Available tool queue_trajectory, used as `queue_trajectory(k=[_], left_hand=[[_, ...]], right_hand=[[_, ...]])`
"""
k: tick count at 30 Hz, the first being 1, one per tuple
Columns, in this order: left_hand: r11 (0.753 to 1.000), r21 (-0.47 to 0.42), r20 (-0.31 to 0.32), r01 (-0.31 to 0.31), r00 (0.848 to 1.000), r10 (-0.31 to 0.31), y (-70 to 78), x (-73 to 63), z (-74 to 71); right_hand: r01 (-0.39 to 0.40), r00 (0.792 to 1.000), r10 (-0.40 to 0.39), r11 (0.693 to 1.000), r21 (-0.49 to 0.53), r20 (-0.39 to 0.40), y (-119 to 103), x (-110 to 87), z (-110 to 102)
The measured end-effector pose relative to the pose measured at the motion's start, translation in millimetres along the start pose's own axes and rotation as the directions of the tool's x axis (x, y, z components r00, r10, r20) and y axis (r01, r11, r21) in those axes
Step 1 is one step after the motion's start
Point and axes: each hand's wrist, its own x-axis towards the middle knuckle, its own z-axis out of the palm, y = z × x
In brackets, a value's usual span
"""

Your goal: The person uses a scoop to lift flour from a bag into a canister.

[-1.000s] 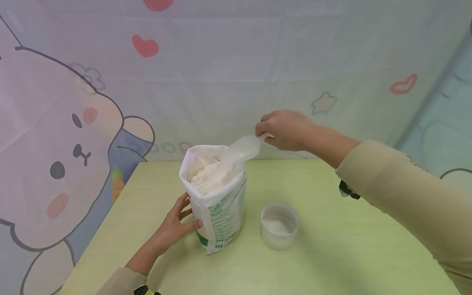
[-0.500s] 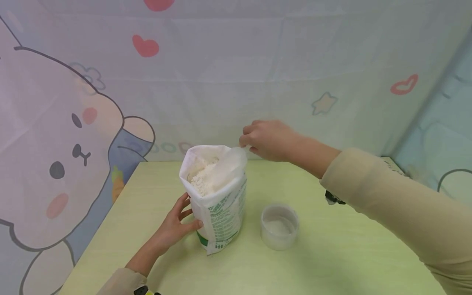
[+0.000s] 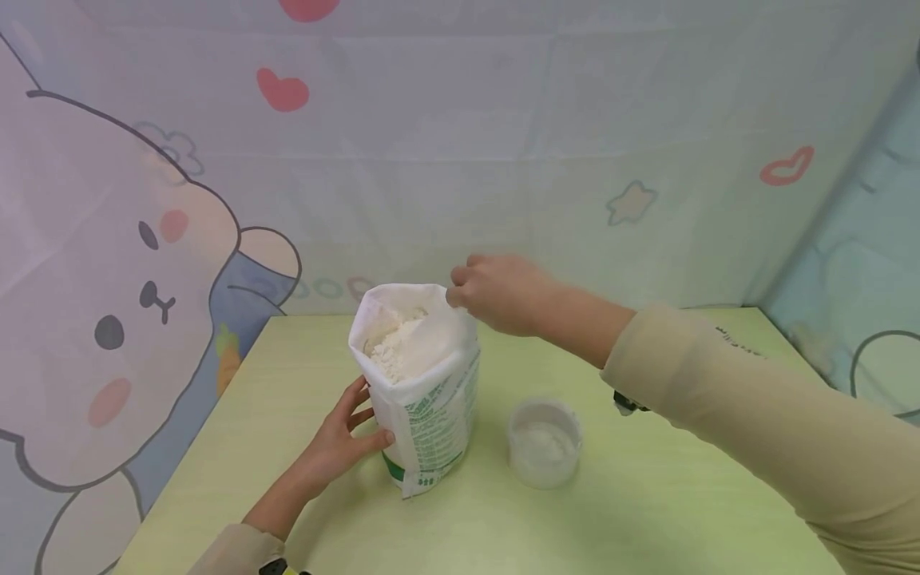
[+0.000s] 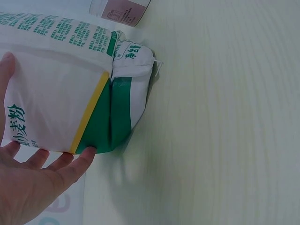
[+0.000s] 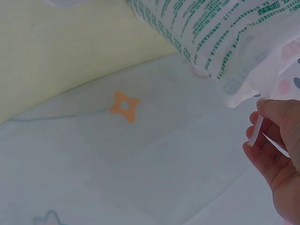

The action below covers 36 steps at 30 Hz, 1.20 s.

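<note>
An open white flour bag (image 3: 438, 431) with green print stands upright on the table, its top full of white flour (image 3: 391, 351). My left hand (image 3: 338, 447) holds the bag's left side, the thumb on the front and the fingers spread round the side. At the bag's right rim, my right hand (image 3: 499, 294) pinches the handle of a translucent white scoop (image 5: 255, 131). The scoop's bowl is down in the bag's mouth, hard to tell from the flour. To the right of the bag, a small translucent round tub (image 3: 544, 467) has some white powder in it.
The pale wooden table (image 3: 683, 495) ends at a printed cloth backdrop (image 3: 431, 200) just behind the bag. In the left wrist view, part of the tub (image 4: 124, 11) shows beyond the bag.
My right hand has moved left and down with the scoop, whose bowl has gone deeper into the bag. My left hand, the bag and the tub have stayed in place.
</note>
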Motion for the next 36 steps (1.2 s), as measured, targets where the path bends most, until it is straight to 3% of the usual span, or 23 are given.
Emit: queue_trajectory(k=[13,25,36], left_hand=[[1.0,0.004,-0.001,0.011,1.0,-0.011,-1.7,0.9,0.4],[1.0,0.016,-0.006,0.008,1.0,-0.008,0.6,0.5,2.1],[1.0,0.018,-0.004,0.003,1.0,-0.003,-0.1,0.7,1.6]], right_hand=[[0.018,1.0,-0.018,1.0,0.013,0.0,-11.0,4.5,11.5],[0.021,0.998,-0.021,1.0,-0.008,0.062,-26.8,14.0,9.8],[0.006,1.0,-0.007,0.999,0.037,0.03,-26.6,13.3,12.2]])
